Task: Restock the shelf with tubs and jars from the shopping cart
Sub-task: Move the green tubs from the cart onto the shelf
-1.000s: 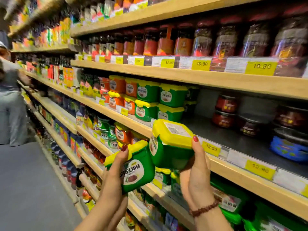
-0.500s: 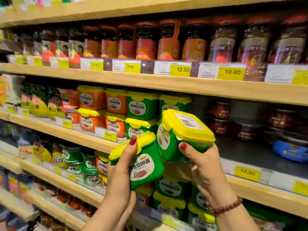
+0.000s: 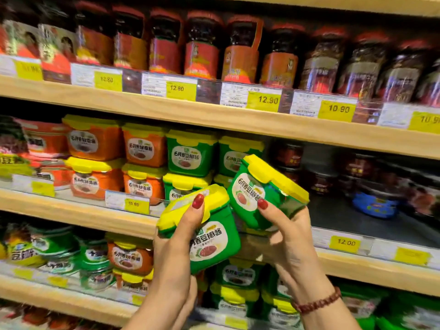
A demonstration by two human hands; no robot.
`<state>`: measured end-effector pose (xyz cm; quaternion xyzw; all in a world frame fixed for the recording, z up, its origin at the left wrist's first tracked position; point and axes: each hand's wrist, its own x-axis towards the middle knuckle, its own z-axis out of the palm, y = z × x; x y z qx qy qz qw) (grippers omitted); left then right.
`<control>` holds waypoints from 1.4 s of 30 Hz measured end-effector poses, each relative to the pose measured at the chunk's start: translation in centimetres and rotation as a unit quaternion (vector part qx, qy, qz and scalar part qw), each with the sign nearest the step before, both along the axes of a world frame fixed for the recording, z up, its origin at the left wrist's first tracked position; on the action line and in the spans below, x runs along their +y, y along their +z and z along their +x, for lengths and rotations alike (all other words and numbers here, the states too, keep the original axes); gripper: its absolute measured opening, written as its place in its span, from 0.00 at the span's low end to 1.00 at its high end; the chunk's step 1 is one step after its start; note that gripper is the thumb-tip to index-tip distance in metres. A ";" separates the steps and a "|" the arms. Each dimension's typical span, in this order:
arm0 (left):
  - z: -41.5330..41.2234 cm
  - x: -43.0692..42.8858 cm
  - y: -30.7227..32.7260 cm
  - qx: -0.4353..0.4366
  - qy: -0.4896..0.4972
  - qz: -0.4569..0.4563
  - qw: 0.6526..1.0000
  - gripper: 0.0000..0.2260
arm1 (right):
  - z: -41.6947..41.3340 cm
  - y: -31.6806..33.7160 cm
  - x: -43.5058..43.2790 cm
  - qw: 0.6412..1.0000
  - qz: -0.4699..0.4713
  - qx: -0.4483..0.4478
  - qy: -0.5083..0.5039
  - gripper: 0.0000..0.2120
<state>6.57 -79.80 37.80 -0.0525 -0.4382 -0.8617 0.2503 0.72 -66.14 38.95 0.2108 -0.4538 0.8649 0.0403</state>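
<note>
Each of my hands holds a green tub with a yellow lid in front of the middle shelf (image 3: 78,214). My left hand (image 3: 175,256) grips the lower tub (image 3: 209,244), tilted left, thumb on its lid. My right hand (image 3: 289,244) holds the upper tub (image 3: 257,194) from below, tilted right, raised to the shelf's front edge. Behind them stand stacked green tubs (image 3: 190,156) and orange tubs (image 3: 142,148). A dark gap on the shelf (image 3: 357,225) lies just right of the green stack.
Red-lidded sauce jars (image 3: 202,46) line the top shelf above yellow price tags (image 3: 263,100). Small dark jars (image 3: 288,154) and a blue tub (image 3: 373,204) sit deep on the middle shelf at the right. More green tubs (image 3: 238,277) fill the shelf below.
The view has swung from along the aisle to face the shelf. Both hands have lifted their tubs closer to the middle shelf, the right tub now level with the stacked green tubs.
</note>
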 end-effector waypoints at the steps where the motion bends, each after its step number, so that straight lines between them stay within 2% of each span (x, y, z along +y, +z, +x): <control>1: 0.0 -0.1 0.0 -0.018 -0.009 -0.015 1.000 0.08 | -0.2 0.3 0.2 1.000 0.005 -0.002 -0.009 0.52; 2: -0.2 -0.4 -0.1 -0.027 -0.022 -0.008 0.999 0.10 | -0.5 0.6 0.5 1.000 0.009 -0.003 -0.007 0.52; 4: 0.1 -0.8 0.0 -0.032 -0.038 0.034 0.998 0.22 | -1.1 1.3 1.3 0.999 0.008 -0.016 0.037 0.48; 6: 0.5 -1.6 0.5 -0.021 -0.032 0.040 0.998 0.32 | -1.6 2.1 1.9 0.993 0.006 -0.042 0.111 0.40; 7: 0.5 -2.0 1.1 -0.013 -0.029 0.034 0.999 0.33 | -1.8 2.6 2.1 0.989 0.012 -0.052 0.140 0.36; 10: 0.5 -3.5 2.1 0.005 -0.025 0.036 0.999 0.18 | -2.2 3.7 2.0 0.981 0.040 -0.072 0.173 0.31; 11: 0.6 -3.9 2.4 0.008 -0.031 0.035 0.999 0.16 | -2.3 4.1 1.7 0.980 0.056 -0.076 0.173 0.29; 14: 0.5 -4.7 3.1 0.018 -0.022 0.030 0.999 0.22 | -2.7 5.0 0.7 0.978 0.095 -0.077 0.170 0.19; 17: 0.3 -5.2 3.3 0.023 -0.022 0.042 0.999 0.15 | -3.3 5.3 -0.2 0.976 0.119 -0.079 0.165 0.14; 21: 0.3 -5.5 3.8 0.034 -0.046 0.031 0.998 0.14 | -4.1 5.1 -1.1 0.972 0.160 -0.101 0.141 0.16; 26: 0.1 -6.2 3.9 0.023 -0.049 0.033 0.998 0.14 | -5.1 5.4 -1.3 0.967 0.191 -0.114 0.125 0.27; 30: 0.1 -6.7 3.8 0.018 -0.046 0.034 0.998 0.14 | -5.6 5.2 -1.4 0.968 0.191 -0.124 0.109 0.19; 33: 0.3 -7.0 3.6 0.014 -0.036 0.028 0.999 0.15 | -6.2 5.1 -1.6 0.973 0.149 -0.134 0.118 0.12; 36: 0.4 -7.1 3.6 0.027 -0.032 0.030 0.999 0.13 | -6.8 5.2 -1.9 0.974 0.122 -0.144 0.126 0.14; 39: 0.6 -7.1 3.6 0.038 -0.030 0.032 0.998 0.15 | -7.2 5.1 -2.2 0.973 0.116 -0.151 0.127 0.10; 42: 0.8 -7.2 3.6 0.036 -0.039 0.028 0.998 0.13 | -7.8 4.8 -2.5 0.978 0.100 -0.152 0.105 0.13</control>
